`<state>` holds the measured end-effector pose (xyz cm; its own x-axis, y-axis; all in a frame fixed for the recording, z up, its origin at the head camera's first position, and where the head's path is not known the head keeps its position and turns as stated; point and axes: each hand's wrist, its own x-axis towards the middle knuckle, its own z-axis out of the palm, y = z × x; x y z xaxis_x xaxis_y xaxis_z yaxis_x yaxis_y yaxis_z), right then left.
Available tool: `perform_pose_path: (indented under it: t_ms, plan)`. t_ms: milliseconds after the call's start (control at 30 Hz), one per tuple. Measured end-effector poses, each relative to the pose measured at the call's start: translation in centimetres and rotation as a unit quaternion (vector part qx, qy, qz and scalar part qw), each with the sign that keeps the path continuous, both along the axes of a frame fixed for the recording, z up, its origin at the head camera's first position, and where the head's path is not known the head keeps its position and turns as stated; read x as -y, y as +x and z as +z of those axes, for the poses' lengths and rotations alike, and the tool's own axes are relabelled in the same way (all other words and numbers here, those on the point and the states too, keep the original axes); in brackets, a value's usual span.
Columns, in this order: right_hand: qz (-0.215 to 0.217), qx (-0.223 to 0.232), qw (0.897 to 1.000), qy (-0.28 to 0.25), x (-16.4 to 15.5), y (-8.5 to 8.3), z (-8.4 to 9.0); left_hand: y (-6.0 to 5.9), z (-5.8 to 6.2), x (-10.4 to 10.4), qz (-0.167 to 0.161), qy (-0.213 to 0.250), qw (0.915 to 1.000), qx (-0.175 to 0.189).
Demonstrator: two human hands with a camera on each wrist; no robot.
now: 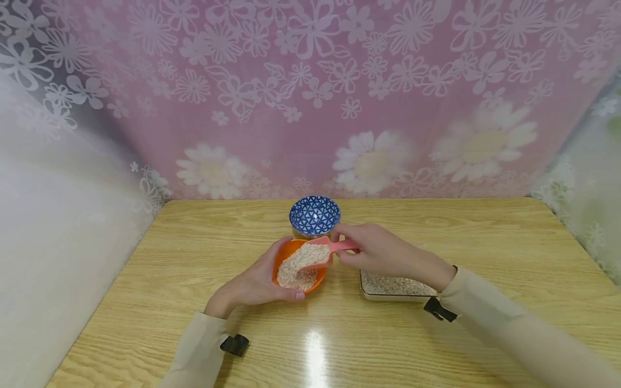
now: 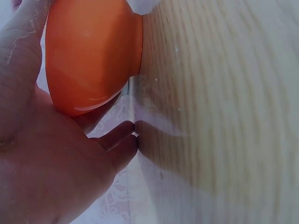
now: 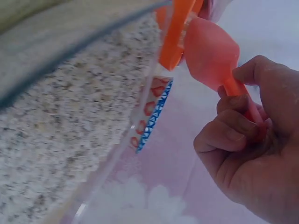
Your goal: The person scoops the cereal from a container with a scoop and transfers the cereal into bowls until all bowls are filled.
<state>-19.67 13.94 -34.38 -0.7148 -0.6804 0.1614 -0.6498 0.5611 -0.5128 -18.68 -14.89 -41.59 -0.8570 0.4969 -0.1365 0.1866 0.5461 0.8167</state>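
My left hand [image 1: 254, 279] holds an orange bowl [image 1: 321, 276] from its left side, thumb on the near side and fingers round the far side. Pale flakes, like oats [image 1: 292, 270], lie in the bowl. In the left wrist view the smooth orange bowl [image 2: 88, 51] hides part of the fingers, and its foot is at the wooden table. My right hand [image 1: 375, 249] grips the handle of a pink scoop [image 1: 345, 245]. The scoop's head reaches over the bowl's right rim, tilted down to the left, with flakes in it. The right wrist view shows fingers curled round the scoop [image 3: 212, 53] handle.
A blue-and-white patterned bowl [image 1: 314, 215] stands just behind the orange one. Under my right forearm, a shallow rectangular container [image 1: 400, 297] holds more flakes. Floral cloth [image 1: 301, 108] hangs along the table's back edge. Black straps [image 1: 235, 345] are on both wrists.
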Motion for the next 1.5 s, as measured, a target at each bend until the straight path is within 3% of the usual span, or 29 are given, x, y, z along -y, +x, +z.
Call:
perform_pose_path:
  t_ms: [167,500,733,867,1000,1233,1500]
  plan:
    - [0.002,-0.029,0.998,0.048,1.0,-0.1,1.1,0.1,0.0,0.1,0.005,-0.006,1.0,0.005]
    - [0.009,-0.031,0.991,0.134,1.7,0.0,2.1,0.0,-0.2,0.1,0.002,-0.009,0.9999,0.007]
    - [0.014,-0.049,0.992,0.112,2.7,0.2,1.7,0.0,-0.2,0.1,0.0,-0.008,1.0,0.0]
    - [0.021,-0.049,0.991,0.126,2.9,0.4,1.9,0.0,-0.3,0.1,0.0,-0.009,1.0,0.002]
    - [0.022,-0.051,0.988,0.146,2.9,0.8,2.8,-0.1,-0.3,0.0,-0.004,-0.003,1.0,0.002]
    - [0.005,-0.101,0.979,0.178,2.8,1.2,4.7,-0.1,-0.3,0.1,-0.002,-0.001,1.0,0.003]
    - [0.01,-0.134,0.975,0.175,2.7,1.4,5.4,-0.1,-0.2,0.1,0.001,-0.01,0.9999,0.007]
